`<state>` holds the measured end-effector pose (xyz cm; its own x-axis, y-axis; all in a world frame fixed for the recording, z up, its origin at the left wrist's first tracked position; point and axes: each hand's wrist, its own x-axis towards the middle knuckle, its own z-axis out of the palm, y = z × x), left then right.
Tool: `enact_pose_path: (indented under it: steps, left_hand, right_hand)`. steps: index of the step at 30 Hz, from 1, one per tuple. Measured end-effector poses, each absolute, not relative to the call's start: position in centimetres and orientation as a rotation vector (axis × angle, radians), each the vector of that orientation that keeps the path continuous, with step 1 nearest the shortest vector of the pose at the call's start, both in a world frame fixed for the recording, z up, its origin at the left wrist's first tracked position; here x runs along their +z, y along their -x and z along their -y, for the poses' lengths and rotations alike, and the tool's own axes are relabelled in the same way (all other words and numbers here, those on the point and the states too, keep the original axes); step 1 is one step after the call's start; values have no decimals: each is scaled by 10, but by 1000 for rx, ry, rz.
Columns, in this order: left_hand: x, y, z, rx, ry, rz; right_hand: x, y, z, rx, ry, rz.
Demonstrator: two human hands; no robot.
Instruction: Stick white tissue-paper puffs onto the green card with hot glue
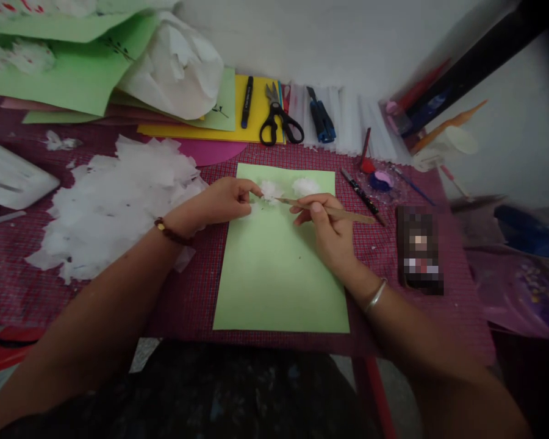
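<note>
- The light green sheet (283, 274) lies in front of me on the red checkered tablecloth (183, 308), and I place everything else by it.
- Two fluffy white tufts sit near the sheet's far edge: the left tuft (271, 192) towards its far left corner, the right tuft (305, 185) nearer its far right corner.
- My left hand (231, 200) reaches over the sheet's left edge, forefinger at the left tuft; whether I pinch any of it I cannot tell.
- My right hand (332, 228) is over the sheet's right side, thumb and fingers closed round a thin brown stick (357, 216), its tip at the left tuft. My hands are near each other but apart.
- Left of the sheet spreads a heap of white tissue pieces (114, 201), my left forearm passing across its near side.
- Beyond the sheet's far edge, black scissors (274, 113) and a black marker (247, 100) lie on yellow paper (260, 110); further right is a blue-and-black cutter (321, 117).
- Right of the sheet are a dark patterned pen (360, 194), a shallow clear dish (398, 190) and a dark, pixelated object (407, 265).
</note>
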<state>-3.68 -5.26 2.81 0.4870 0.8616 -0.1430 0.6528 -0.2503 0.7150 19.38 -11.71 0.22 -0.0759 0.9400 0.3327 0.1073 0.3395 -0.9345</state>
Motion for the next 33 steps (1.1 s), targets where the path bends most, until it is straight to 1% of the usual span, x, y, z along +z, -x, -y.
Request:
enact_pose_path:
  steps: [4,8,11,17,21,26,33]
  left_hand:
    - [28,54,50,433,-1745,-1087]
    - [34,72,47,301,-1589,-1039]
    - [38,70,47,263,-1642,-1094]
    - [30,39,52,521,-1784,-1186]
    - [20,26,50,611,-1811,-1232]
    - [15,22,45,695,-1864,-1263]
    - [11,23,41,724,-1899,-1256]
  right_hand:
    - [-2,-193,115,1072,1007,1496]
    - [-4,-191,111,1111,1001,1558]
    - [-3,-190,109,1101,1027,1564]
    - [-5,-189,104,1102,1051,1503]
    - [-2,-189,106,1107,1048,1447]
    - [2,-191,114,1033,990,1343]
    - [-2,-190,111,994,989,1676]
